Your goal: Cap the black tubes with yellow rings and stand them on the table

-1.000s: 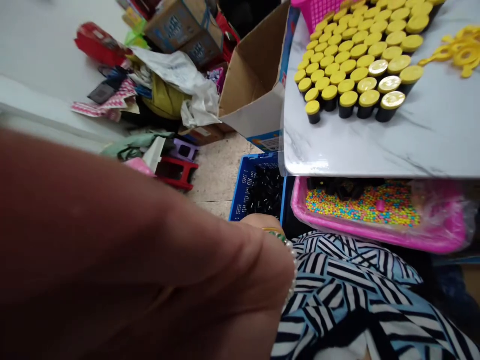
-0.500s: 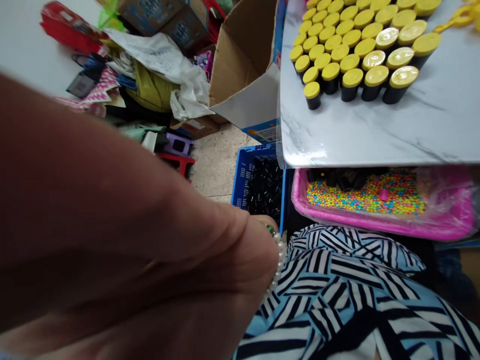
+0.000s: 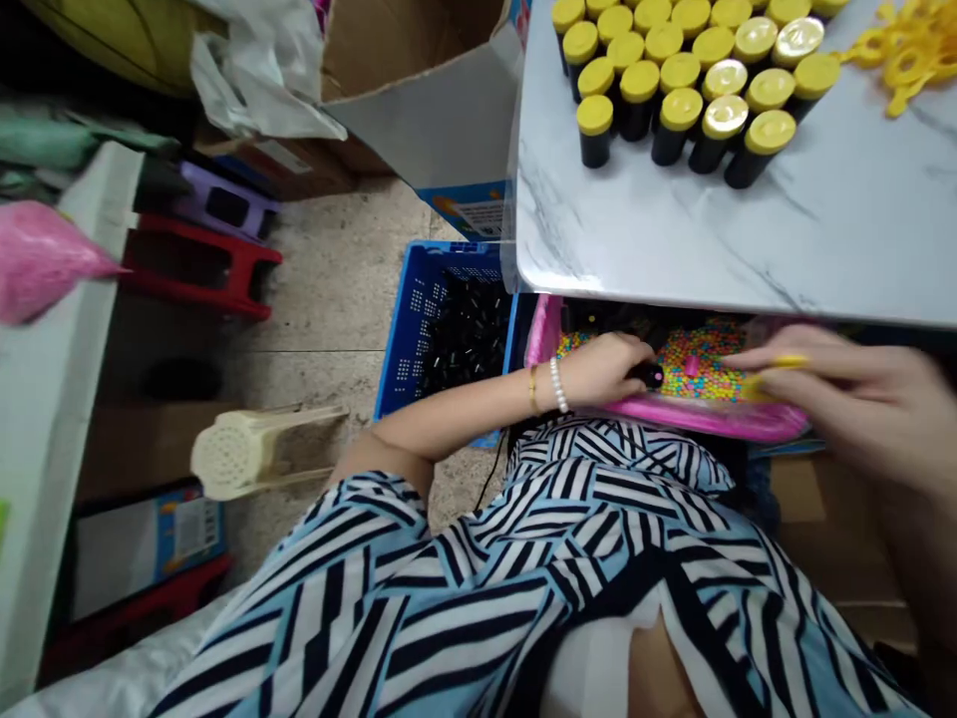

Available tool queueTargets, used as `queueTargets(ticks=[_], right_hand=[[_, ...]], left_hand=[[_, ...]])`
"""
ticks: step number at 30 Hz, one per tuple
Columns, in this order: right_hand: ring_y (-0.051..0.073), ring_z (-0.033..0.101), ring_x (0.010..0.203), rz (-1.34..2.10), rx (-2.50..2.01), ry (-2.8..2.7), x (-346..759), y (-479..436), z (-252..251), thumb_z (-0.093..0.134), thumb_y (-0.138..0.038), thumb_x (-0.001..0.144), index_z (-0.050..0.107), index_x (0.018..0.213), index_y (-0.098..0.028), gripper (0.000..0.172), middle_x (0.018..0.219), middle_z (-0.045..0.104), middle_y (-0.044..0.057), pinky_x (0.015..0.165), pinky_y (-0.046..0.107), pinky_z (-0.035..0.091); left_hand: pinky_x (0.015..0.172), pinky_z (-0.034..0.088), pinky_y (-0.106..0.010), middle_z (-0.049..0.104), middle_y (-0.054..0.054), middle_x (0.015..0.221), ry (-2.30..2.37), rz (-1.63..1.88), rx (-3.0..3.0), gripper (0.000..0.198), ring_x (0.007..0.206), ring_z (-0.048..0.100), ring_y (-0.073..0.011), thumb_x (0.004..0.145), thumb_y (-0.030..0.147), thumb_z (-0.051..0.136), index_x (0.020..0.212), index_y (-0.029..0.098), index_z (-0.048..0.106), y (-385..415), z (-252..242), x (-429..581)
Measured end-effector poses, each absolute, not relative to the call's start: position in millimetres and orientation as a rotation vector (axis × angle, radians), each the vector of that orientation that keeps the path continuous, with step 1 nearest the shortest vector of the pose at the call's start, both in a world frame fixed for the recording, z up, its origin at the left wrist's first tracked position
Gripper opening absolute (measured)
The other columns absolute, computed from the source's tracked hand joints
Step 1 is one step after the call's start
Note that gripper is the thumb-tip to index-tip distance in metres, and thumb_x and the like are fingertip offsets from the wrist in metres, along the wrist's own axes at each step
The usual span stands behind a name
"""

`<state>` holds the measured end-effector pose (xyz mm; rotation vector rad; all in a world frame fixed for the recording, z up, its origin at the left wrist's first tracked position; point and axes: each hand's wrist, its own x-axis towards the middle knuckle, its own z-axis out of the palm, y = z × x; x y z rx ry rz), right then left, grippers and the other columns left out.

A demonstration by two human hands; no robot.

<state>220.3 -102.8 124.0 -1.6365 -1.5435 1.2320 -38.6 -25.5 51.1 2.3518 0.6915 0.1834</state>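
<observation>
Ahead of us, from 1 to 3 o'clock, the marble-patterned tabletop [image 3: 710, 249] carries black canisters with yellow caps [image 3: 638, 82], standing upright, and a heap of looped yellow plastic pieces [image 3: 916, 65] at 2 o'clock. Below its near edge, at 3 o'clock, sits the pink tray [image 3: 695, 419] of small coloured balls [image 3: 679, 349]; at that tray's 9 o'clock stands the blue perforated crate [image 3: 396, 349] of loose black parts.

Our right hand [image 3: 859, 389], blurred, is at the tray's 3 o'clock end, thumb and fingers seemingly pinching a small yellow piece [image 3: 755, 387]; we cannot tell its form. Our left hand [image 3: 609, 369] curls its fingers around a black tube [image 3: 647, 375] over the tray, most of it hidden in the grip.

We judge the tube light, stiff, smooth enough to slip and not fragile; its side wall seems the place to hold, leaving the end free. The exposed end, with a pink spot, points to about 3 o'clock. The long axis seems to lie roughly along the 9-to-3 line, though the covering fingers leave its exact tilt uncertain.
</observation>
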Motion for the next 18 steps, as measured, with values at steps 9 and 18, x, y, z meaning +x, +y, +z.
queueTargets(ticks=[9, 18], right_hand=[[0.025, 0.072, 0.098, 1.34, -1.985, -1.449, 224.6, -62.4, 21.8, 0.073, -0.058, 0.077, 0.082, 0.105, -0.018, 0.049, 0.11, 0.078, 0.008, 0.094, 0.039, 0.059], [0.022, 0.072, 0.106, 1.055, -1.955, -1.524, 243.7, -93.5, 50.6, 0.069, -0.055, 0.087, 0.082, 0.11, -0.024, 0.041, 0.114, 0.077, 0.004, 0.102, 0.035, 0.057]], left_hand=[[0.074, 0.052, -0.03, 0.076, -0.019, 0.104, 0.679, -0.331, 2.545, 0.024, 0.091, 0.074, -0.0251, 0.094, 0.009, 0.053, 0.105, 0.007, 0.074, -20.2, 17.5, 21.4], [0.084, 0.055, -0.031, 0.074, -0.015, 0.113, 0.658, -0.133, 2.459, 0.03, 0.099, 0.073, -0.0246, 0.09, 0.019, 0.065, 0.119, 0.011, 0.067, -21.8, 28.8, 8.5]])
